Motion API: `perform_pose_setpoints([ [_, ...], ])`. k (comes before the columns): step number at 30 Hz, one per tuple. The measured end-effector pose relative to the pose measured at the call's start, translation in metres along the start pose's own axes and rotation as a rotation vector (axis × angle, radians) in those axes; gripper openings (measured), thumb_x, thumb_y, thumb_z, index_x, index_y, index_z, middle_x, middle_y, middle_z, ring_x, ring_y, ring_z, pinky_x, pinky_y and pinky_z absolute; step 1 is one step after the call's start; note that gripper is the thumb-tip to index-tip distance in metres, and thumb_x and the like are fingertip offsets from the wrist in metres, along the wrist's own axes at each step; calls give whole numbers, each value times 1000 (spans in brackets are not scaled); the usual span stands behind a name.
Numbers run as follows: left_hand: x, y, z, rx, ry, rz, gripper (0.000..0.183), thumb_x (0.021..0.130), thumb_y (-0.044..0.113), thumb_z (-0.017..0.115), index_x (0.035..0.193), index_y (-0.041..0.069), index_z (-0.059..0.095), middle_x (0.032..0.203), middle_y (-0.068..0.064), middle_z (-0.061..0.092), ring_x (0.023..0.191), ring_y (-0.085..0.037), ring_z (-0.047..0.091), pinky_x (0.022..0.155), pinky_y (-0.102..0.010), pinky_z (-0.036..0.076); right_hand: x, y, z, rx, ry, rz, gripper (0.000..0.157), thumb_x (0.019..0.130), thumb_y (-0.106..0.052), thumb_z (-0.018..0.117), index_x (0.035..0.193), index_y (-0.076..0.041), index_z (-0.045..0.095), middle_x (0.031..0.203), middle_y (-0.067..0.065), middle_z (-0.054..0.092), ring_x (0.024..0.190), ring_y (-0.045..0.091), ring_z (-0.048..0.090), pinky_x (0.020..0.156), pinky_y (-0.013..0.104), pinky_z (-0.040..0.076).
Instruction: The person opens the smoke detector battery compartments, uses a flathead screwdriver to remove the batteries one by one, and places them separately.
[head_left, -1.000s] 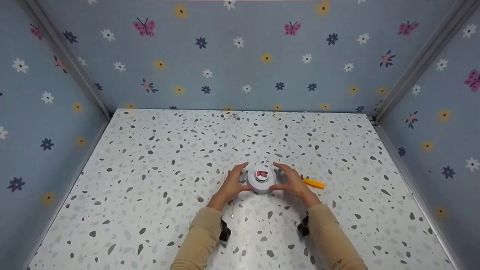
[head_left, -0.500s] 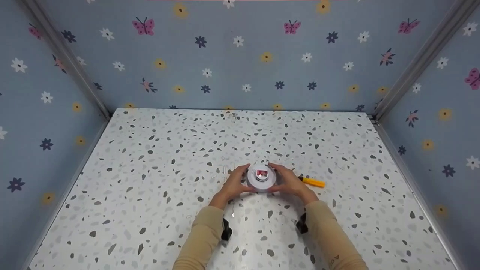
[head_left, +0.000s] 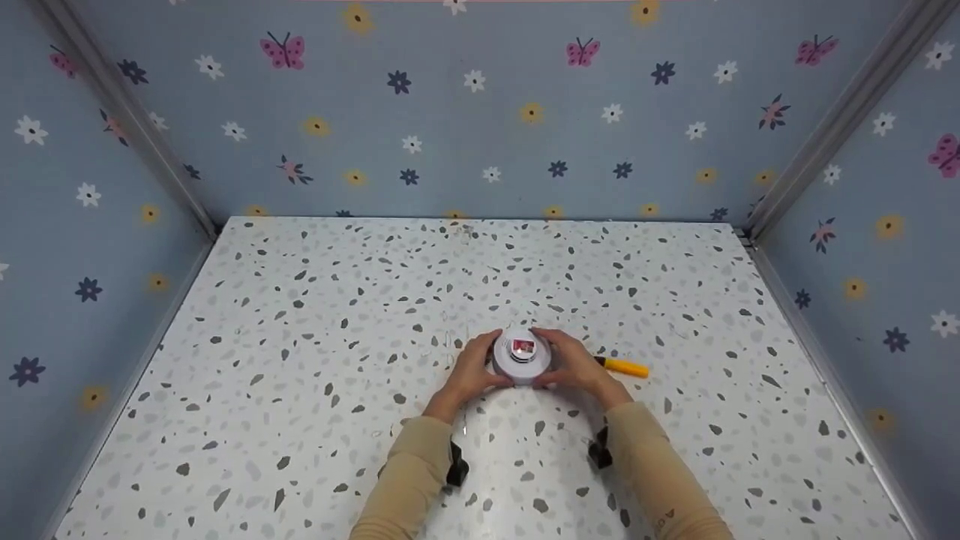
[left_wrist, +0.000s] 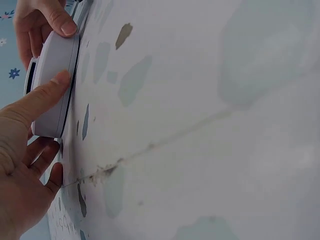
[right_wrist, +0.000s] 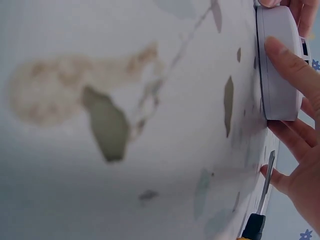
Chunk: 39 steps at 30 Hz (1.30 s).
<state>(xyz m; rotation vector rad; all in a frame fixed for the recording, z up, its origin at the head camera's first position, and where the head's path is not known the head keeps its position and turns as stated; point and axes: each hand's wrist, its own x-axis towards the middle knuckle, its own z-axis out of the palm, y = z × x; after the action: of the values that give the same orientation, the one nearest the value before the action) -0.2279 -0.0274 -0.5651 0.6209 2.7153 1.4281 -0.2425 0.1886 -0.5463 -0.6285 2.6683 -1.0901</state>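
A round white smoke detector (head_left: pixel 521 367), with a red label on its raised centre, lies flat on the speckled tabletop. My left hand (head_left: pixel 471 367) grips its left side, the thumb at the near edge and fingers round the far side. On the opposite side my right hand (head_left: pixel 575 365) holds it the same way. Both wrist views show a thumb pressed on the smoke detector's side wall (left_wrist: pixel 55 60). Just right of the right hand is a screwdriver (head_left: pixel 626 367) with a yellow handle and black collar. Its metal shaft (right_wrist: pixel 266 182) shows in the right wrist view.
The white tabletop (head_left: pixel 337 300) has grey flecks. Blue panels with flowers and butterflies (head_left: pixel 480 112) stand at the back, left and right, joined by metal corner posts (head_left: pixel 840 120).
Both hands have drawn inward and their fingers have gone from loosely around the smoke detector to gripping its sides. The smoke detector and screwdriver stay in place.
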Motion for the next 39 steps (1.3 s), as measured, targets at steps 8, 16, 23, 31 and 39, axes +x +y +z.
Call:
perform_pose_setpoints([
  [8,0,4,2,-44,7,-47,85,60,15,81,130,-4,36,125,-18,44,116,-29,39,101,-37,27,0,-1,0,19,4,23,82,62,-20,81,133,-12,40,133,7,41,123,21,34,103,39,24],
  [16,-1,6,1,-63,-10,-74,85,62,14,80,131,-5,34,126,-19,43,118,-28,39,101,-34,28,-1,-3,1,16,0,65,84,60,-20,81,133,-18,40,134,3,40,123,20,33,103,40,23],
  [23,-4,8,-2,-155,-10,-78,83,62,9,79,130,-6,35,122,-18,46,109,-26,46,96,-32,35,-4,-9,-2,12,-13,86,82,62,-22,80,133,-20,40,134,2,40,124,20,32,103,41,23],
  [31,-9,8,-7,-191,-15,-84,81,63,13,79,131,-2,37,119,-15,48,102,-26,49,90,-34,40,-7,-17,-7,12,-21,30,76,65,-21,79,132,-17,43,133,0,43,123,18,35,102,40,25],
  [39,-14,11,-12,-240,-13,-45,81,63,17,80,131,-1,39,120,-13,48,103,-26,48,85,-39,43,-15,-18,-11,20,-12,-54,73,66,-28,77,130,-11,45,131,4,45,120,20,39,100,40,30],
])
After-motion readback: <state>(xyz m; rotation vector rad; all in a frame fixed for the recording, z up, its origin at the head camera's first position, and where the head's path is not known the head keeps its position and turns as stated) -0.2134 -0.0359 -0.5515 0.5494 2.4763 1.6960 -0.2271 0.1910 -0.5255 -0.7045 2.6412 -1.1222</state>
